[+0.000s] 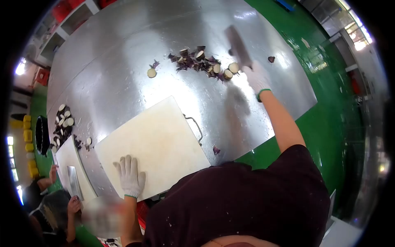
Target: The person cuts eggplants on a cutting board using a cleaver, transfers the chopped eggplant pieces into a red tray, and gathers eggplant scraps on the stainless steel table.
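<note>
My left hand [131, 177], in a white knit glove, lies flat with fingers stretched on the near left part of a large pale cutting board [152, 138]. No food lies on this board. My right hand [257, 77], gloved too, is out over the metal table and closed round the handle of a cleaver [238, 46]. The cleaver's broad blade is blurred and points away from me. Just left of it are eggplant trimmings [195, 62], dark purple caps and peels with pale cut ends. One round piece [152, 73] sits apart to the left.
At the left, a co-worker's hand [74, 204] is by a cleaver [74, 181] on a second board [66, 154]. Eggplant pieces [63, 121] are heaped beyond it. A wire handle [196, 127] sticks out from my board's right edge. Green floor [325, 136] borders the metal table [123, 53].
</note>
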A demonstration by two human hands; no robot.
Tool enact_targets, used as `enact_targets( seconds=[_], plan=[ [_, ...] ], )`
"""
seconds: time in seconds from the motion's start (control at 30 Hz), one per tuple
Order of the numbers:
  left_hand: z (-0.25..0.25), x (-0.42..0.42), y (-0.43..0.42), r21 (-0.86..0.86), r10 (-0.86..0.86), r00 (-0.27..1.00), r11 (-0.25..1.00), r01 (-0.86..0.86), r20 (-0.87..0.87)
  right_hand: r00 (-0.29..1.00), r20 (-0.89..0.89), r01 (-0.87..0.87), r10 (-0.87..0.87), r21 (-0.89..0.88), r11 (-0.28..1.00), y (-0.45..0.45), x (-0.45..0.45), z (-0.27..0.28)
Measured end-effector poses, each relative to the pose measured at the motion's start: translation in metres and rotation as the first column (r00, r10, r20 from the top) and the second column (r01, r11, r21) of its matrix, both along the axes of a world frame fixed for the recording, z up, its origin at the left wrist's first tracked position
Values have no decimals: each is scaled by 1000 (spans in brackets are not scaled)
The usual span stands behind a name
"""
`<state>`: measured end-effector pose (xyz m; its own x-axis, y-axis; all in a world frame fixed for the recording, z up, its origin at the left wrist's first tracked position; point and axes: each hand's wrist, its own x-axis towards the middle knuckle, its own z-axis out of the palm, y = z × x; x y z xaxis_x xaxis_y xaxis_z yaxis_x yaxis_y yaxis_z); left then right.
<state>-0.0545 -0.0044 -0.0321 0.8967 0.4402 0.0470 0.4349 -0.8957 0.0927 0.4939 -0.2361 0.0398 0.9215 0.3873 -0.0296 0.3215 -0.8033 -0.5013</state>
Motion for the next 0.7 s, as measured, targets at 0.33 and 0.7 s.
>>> enact_targets(
  seconds=[0.33, 0.7],
  plan=[
    [3, 0, 0, -71, 24, 999, 997, -22, 37, 890, -453, 185, 60, 477, 859, 39, -82, -34],
    [9, 1, 0, -129, 97, 990, 988, -84, 98, 695, -552, -254, 460, 409, 876, 287, -214, -61]
  ],
)
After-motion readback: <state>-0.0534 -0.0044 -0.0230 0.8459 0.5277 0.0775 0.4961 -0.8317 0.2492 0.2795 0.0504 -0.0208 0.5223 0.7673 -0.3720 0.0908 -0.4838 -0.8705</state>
